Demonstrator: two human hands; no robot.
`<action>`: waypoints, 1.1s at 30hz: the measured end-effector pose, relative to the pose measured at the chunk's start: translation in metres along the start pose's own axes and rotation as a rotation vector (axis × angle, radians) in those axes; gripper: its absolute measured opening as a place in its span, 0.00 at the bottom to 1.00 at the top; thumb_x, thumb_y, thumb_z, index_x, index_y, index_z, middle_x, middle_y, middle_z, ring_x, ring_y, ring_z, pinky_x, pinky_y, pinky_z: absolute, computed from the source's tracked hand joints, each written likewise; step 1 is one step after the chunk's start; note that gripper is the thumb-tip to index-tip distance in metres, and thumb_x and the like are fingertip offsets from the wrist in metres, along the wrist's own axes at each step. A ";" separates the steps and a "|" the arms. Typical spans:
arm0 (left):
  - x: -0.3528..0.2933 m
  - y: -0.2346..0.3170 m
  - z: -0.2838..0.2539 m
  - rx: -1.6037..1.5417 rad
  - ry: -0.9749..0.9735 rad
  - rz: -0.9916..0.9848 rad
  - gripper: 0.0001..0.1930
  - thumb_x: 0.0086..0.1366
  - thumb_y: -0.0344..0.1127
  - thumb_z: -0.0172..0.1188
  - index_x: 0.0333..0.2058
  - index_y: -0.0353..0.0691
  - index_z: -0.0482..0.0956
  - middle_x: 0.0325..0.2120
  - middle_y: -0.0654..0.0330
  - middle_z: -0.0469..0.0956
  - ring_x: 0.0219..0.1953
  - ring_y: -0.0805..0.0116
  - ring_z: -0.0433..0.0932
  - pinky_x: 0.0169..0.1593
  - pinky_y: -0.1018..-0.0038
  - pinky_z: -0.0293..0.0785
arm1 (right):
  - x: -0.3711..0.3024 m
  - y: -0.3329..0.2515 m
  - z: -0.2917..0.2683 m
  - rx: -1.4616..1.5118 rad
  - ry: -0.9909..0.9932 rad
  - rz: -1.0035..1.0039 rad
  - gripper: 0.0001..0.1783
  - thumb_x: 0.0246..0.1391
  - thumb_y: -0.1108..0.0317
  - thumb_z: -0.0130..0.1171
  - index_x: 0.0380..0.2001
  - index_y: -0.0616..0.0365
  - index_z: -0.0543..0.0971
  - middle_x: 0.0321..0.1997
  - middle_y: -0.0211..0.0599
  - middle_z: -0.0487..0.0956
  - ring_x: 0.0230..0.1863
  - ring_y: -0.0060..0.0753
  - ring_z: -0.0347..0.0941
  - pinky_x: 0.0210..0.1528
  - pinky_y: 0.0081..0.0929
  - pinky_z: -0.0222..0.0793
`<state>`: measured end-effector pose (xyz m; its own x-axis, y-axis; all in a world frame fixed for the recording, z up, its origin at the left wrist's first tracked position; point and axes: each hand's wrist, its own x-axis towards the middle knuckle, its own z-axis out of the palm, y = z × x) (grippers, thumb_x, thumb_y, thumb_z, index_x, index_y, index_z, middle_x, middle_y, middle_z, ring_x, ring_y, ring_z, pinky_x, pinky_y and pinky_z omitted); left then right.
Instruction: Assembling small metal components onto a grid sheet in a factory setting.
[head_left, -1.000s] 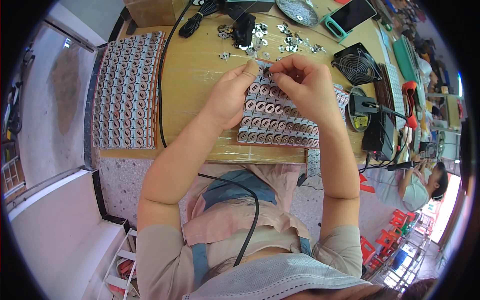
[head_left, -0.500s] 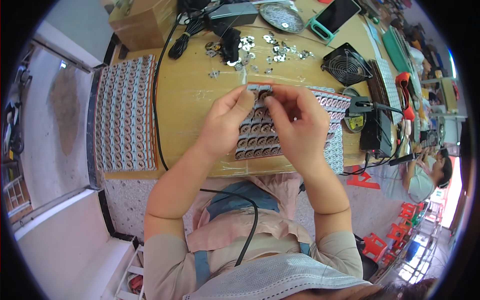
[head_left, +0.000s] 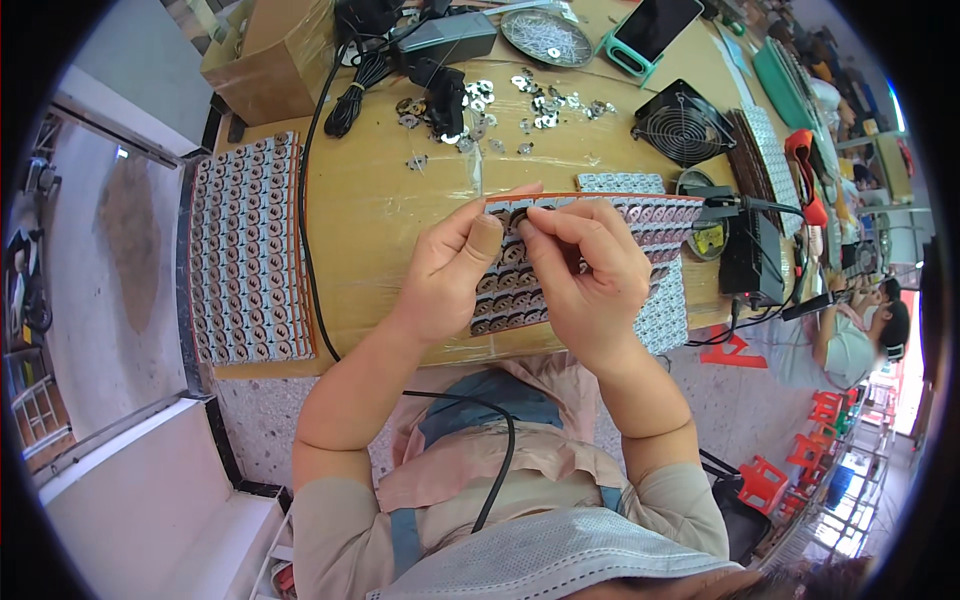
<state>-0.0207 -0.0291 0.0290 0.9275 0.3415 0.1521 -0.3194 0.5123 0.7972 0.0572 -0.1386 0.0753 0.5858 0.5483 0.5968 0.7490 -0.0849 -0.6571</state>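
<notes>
Both hands on a board (head_left: 508, 303)
left hand (head_left: 445, 265) grips its edge, right hand (head_left: 592, 275) fingers at a disc (head_left: 516, 219), can't tell if pinching

You are in an assembly workshop: the panel (head_left: 510, 292) before you bears rows of round parts (head_left: 512, 254), metal discs (head_left: 545, 120) litter your bench (head_left: 375, 220), similar panels (head_left: 245, 250) lie stacked, and a co-worker (head_left: 850, 340) shows beyond.

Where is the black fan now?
In the head view, the black fan is toward the table's right side, between the phone and the black box.
</notes>
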 end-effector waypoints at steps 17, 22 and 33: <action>0.014 -0.001 -0.018 -0.422 0.145 -0.139 0.18 0.70 0.41 0.44 0.47 0.32 0.70 0.42 0.54 0.76 0.43 0.66 0.77 0.48 0.69 0.74 | -0.022 0.092 -0.116 -0.350 0.395 0.246 0.13 0.54 0.71 0.58 0.42 0.64 0.75 0.39 0.31 0.76 0.37 0.22 0.72 0.40 0.18 0.69; 0.017 -0.003 -0.027 -0.411 0.142 -0.150 0.18 0.71 0.41 0.42 0.49 0.31 0.70 0.44 0.54 0.76 0.45 0.64 0.76 0.50 0.67 0.72 | -0.064 0.102 -0.137 0.279 0.288 0.745 0.18 0.57 0.67 0.56 0.48 0.66 0.74 0.37 0.29 0.76 0.32 0.16 0.69 0.32 0.12 0.64; 0.022 -0.010 -0.029 -0.445 0.061 -0.194 0.21 0.71 0.42 0.39 0.51 0.29 0.66 0.48 0.51 0.73 0.48 0.60 0.74 0.53 0.64 0.71 | -0.092 0.101 -0.142 0.569 0.260 0.806 0.13 0.56 0.74 0.55 0.44 0.68 0.75 0.32 0.28 0.77 0.28 0.13 0.69 0.29 0.12 0.61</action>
<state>-0.0028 -0.0035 0.0077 0.9694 0.2448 -0.0193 -0.2060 0.8537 0.4782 0.1232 -0.3157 0.0196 0.9506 0.2992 -0.0826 -0.1164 0.0969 -0.9885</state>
